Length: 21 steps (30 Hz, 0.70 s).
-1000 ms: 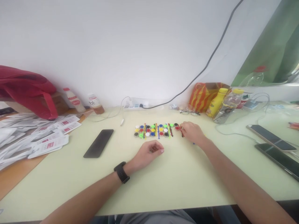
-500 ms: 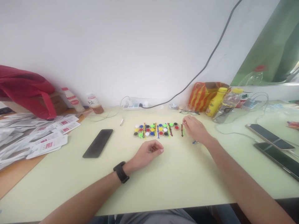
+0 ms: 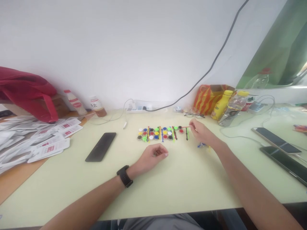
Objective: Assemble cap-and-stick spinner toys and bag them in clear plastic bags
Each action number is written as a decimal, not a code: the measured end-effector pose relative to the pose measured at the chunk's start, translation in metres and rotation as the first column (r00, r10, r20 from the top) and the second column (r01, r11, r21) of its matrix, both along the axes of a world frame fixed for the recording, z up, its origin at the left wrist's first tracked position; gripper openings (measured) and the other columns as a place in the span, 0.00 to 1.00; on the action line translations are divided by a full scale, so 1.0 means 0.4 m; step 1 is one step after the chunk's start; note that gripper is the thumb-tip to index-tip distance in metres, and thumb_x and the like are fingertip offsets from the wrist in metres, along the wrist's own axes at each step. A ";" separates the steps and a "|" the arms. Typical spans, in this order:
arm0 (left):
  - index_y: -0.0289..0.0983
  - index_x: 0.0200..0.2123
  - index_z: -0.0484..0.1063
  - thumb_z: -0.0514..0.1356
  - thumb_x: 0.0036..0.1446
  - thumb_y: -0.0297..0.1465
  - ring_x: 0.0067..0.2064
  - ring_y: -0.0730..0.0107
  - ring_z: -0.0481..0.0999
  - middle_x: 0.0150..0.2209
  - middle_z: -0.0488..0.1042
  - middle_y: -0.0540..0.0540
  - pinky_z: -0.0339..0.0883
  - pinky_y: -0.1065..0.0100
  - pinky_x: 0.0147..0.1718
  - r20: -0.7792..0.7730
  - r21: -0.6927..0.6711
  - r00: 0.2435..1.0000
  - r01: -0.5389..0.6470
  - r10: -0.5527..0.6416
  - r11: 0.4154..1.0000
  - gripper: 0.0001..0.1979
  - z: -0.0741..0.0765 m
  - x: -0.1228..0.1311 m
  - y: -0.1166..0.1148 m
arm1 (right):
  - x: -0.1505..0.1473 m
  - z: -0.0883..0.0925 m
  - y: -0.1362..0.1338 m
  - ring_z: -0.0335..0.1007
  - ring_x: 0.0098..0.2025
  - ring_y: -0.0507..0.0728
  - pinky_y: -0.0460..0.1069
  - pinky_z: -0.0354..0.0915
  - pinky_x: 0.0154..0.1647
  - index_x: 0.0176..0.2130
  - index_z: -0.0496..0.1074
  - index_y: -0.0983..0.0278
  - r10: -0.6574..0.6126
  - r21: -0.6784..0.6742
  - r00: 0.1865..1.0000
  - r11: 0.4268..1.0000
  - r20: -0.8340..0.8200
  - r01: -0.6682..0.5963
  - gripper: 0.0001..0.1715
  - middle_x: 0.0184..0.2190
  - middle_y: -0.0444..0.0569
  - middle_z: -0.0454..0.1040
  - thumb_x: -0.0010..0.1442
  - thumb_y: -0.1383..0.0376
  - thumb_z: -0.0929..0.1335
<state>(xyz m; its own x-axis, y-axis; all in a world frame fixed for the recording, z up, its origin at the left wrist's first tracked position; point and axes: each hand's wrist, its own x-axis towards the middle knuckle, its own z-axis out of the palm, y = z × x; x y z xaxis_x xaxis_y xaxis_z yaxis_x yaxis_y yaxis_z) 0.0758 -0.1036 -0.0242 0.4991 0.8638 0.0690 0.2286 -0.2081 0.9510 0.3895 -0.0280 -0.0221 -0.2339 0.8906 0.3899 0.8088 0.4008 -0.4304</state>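
My right hand [image 3: 203, 133] hung just above the pale green tabletop [image 3: 182, 182], at the right end of the layout. Its thumb and forefinger were pinched narrow on one end of a thin red plastic stick [image 3: 185, 127]. The stick lay almost level and pointed left toward the rows, its free end over the last column of caps.

My left hand [image 3: 153, 155] rested on the table in front of the rows, fingers curled in to a loose fist. I could not tell whether anything sat inside it. A black wristwatch [image 3: 124, 176] was on that wrist.

The rows of small round plastic caps [image 3: 155, 133], in white, blue, red, yellow, green and black, lay flat in a tidy block between my hands and the wall. More thin coloured sticks stood crosswise between the columns. A black stick and a green stick [image 3: 187, 134] lay side by side just left of my right hand. A few small blue and yellow pieces [image 3: 201, 145] lay beside my right wrist, too small to make out.

Well to the left was a flat black phone [image 3: 100, 147], and further left a heap of white paper packets [image 3: 35, 140]. A white power strip [image 3: 139, 109] lay against the wall, and a yellow plastic bottle [image 3: 222, 105] leaned near an orange striped bag [image 3: 207, 97].
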 end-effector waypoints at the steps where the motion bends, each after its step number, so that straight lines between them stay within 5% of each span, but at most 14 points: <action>1: 0.36 0.36 0.78 0.67 0.61 0.42 0.36 0.67 0.73 0.35 0.78 0.46 0.67 0.66 0.38 -0.001 0.001 1.000 0.001 -0.001 1.000 0.14 -0.001 0.000 0.000 | 0.001 -0.003 0.004 0.71 0.39 0.61 0.54 0.65 0.41 0.40 0.65 0.60 0.010 0.006 1.000 1.000 0.016 -0.011 0.09 0.36 0.51 0.74 0.70 0.64 0.57; 7: 0.37 0.36 0.77 0.67 0.62 0.41 0.36 0.68 0.73 0.34 0.78 0.46 0.66 0.67 0.38 -0.006 0.002 1.000 0.001 -0.001 1.000 0.12 -0.003 -0.001 0.002 | 0.005 -0.017 0.012 0.71 0.45 0.62 0.56 0.66 0.49 0.38 0.68 0.60 0.028 0.012 0.997 1.000 0.075 -0.029 0.12 0.39 0.54 0.74 0.69 0.67 0.58; 21: 0.36 0.36 0.77 0.66 0.62 0.40 0.36 0.69 0.73 0.35 0.77 0.46 0.66 0.67 0.38 -0.010 0.000 1.000 0.000 0.000 1.000 0.12 -0.002 -0.001 0.000 | -0.006 -0.005 -0.009 0.72 0.44 0.61 0.54 0.65 0.47 0.40 0.72 0.61 0.044 -0.050 0.993 0.998 0.105 -0.038 0.13 0.39 0.52 0.75 0.66 0.69 0.59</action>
<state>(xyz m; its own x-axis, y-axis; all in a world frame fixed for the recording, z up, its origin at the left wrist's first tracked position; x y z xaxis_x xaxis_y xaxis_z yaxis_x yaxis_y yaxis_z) 0.0752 -0.1036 -0.0249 0.4995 0.8640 0.0638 0.2381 -0.2077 0.9488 0.3872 -0.0314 -0.0239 -0.3085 0.8963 0.3185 0.8343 0.4158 -0.3621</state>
